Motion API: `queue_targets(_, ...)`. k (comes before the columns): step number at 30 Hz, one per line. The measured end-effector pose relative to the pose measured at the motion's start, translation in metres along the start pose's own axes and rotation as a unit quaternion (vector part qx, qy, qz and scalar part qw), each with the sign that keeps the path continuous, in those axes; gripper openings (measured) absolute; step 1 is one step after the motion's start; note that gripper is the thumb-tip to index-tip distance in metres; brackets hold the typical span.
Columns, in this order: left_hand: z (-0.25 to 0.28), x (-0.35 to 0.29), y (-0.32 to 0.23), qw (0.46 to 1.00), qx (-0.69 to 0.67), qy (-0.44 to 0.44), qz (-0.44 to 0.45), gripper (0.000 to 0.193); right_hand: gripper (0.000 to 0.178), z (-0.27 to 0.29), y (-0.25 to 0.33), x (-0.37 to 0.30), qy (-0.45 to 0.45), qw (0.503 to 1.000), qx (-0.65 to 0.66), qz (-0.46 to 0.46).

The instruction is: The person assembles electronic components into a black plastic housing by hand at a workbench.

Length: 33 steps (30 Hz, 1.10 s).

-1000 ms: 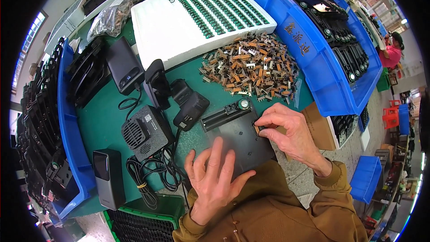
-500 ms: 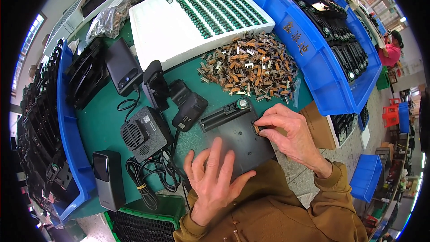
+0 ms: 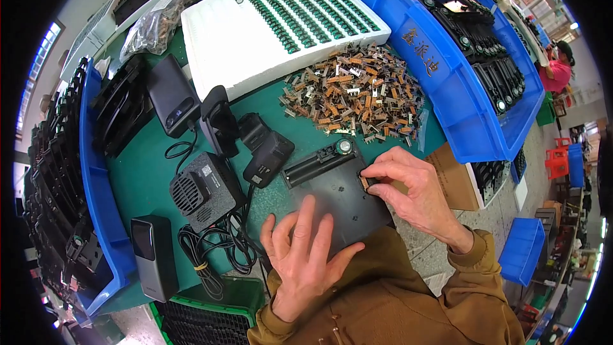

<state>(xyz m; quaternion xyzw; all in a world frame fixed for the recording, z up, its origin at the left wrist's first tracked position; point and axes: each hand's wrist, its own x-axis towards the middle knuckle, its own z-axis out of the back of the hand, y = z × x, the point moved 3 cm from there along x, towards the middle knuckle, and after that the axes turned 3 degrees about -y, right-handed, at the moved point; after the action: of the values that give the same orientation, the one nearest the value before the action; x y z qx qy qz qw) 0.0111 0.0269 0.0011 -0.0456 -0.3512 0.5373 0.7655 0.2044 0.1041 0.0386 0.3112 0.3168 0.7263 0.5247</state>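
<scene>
A flat black plastic housing (image 3: pixel 348 207) lies at the table's near edge. Along its far side run a dark cylindrical part and a small round green-and-silver piece (image 3: pixel 344 147). My left hand (image 3: pixel 305 252) rests on the housing's near left part, fingers spread. At the right edge my right hand (image 3: pixel 405 185) pinches a small brown-and-metal slide-switch-like part (image 3: pixel 366 182) between thumb and forefinger, against the housing. Beyond it, a heap of similar small parts (image 3: pixel 357 92) covers the green table (image 3: pixel 137 185).
Behind the heap lies a white foam tray (image 3: pixel 230 45) with rows of green parts. Blue bins of black parts (image 3: pixel 440 76) flank the table. On the left are a power bank (image 3: pixel 171 96), a dark speaker-like box (image 3: pixel 204 188), coiled cables (image 3: pixel 207 259) and a grey block (image 3: pixel 153 255).
Both hands keep nearly the same place on the housing. The whole view has shifted very slightly; nothing is visibly taken up or let go.
</scene>
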Motion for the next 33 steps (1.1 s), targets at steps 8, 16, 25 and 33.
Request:
queue_targets(8, -0.001, 0.000, 0.000, 1.000, 0.002, -0.003, -0.001, 0.064, 0.018, -0.001, -0.002, 0.002, 0.011, 0.999, -0.010, 0.029)
queue_targets(16, -0.001, 0.000, 0.000, 1.000, -0.003, -0.007, 0.000, 0.064, 0.024, 0.002, 0.000, -0.005, -0.016, 1.000, 0.018, -0.009)
queue_targets(25, -0.001, 0.001, -0.001, 1.000, -0.004, -0.020, 0.001, 0.063, 0.022, 0.007, -0.023, -0.035, 0.031, 0.953, 0.176, -0.246)
queue_targets(33, -0.002, -0.003, -0.001, 1.000, -0.004, -0.020, -0.007, 0.064, 0.025, -0.007, -0.030, -0.050, 0.052, 0.858, 0.389, -0.332)
